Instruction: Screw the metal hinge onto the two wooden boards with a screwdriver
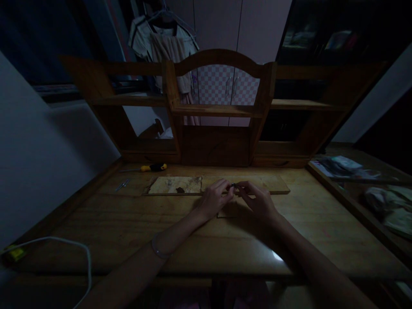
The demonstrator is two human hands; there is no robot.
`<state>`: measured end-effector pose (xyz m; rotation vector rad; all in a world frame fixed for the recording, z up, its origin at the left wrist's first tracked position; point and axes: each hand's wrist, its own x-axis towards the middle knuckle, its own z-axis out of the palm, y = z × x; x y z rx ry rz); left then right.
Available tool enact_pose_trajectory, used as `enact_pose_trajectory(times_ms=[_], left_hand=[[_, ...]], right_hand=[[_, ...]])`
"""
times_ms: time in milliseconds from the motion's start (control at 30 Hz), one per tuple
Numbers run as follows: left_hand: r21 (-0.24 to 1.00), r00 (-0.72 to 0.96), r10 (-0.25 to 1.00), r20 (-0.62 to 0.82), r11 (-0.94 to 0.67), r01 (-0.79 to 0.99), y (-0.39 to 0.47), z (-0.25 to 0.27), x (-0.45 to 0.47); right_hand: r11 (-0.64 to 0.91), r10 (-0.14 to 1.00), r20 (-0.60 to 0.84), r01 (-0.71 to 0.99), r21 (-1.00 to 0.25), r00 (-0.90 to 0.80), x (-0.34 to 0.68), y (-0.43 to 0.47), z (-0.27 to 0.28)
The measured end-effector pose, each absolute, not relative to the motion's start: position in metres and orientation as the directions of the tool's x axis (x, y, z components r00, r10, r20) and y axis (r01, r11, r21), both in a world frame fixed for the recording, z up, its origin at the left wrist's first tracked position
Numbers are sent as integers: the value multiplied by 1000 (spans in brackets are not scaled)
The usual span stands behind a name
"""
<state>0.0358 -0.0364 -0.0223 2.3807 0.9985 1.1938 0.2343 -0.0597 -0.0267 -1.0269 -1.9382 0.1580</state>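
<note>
Fingertips of my left hand (215,198) and right hand (259,201) meet, pinching a small dark object (233,185) between them, too small to identify. It sits just above the near edge of the long wooden board (273,182). Beyond the board's left end lie a yellow-handled screwdriver (151,168) and small metal pieces (122,185).

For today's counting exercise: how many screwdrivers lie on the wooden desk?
1. A yellow-and-black-handled screwdriver lies at the desk's back left, beyond the flat wooden board. The room is dim, so others may be hidden in shadow.
</note>
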Motion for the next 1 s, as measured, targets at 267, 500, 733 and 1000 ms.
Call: enact_pose_trajectory(times_ms=[267, 500, 733, 1000], left_hand=[[510, 469, 661, 586, -751, 421, -35, -24, 37], [627, 454, 697, 556, -710, 322, -33, -24, 37], [884, 298, 871, 390, -445, 145, -25, -31, 39], [951, 228, 929, 291, -307, 40, -20, -34, 38]], right_hand=[[669, 712, 640, 558, -491, -290, 230, -60, -22], [658, 727, 620, 557, -507, -294, 230, -62, -20], [612, 756, 610, 587, -531, -236, 229, -61, -20], [664, 716, 621, 585, -466, -318, 231, -60, -20]])
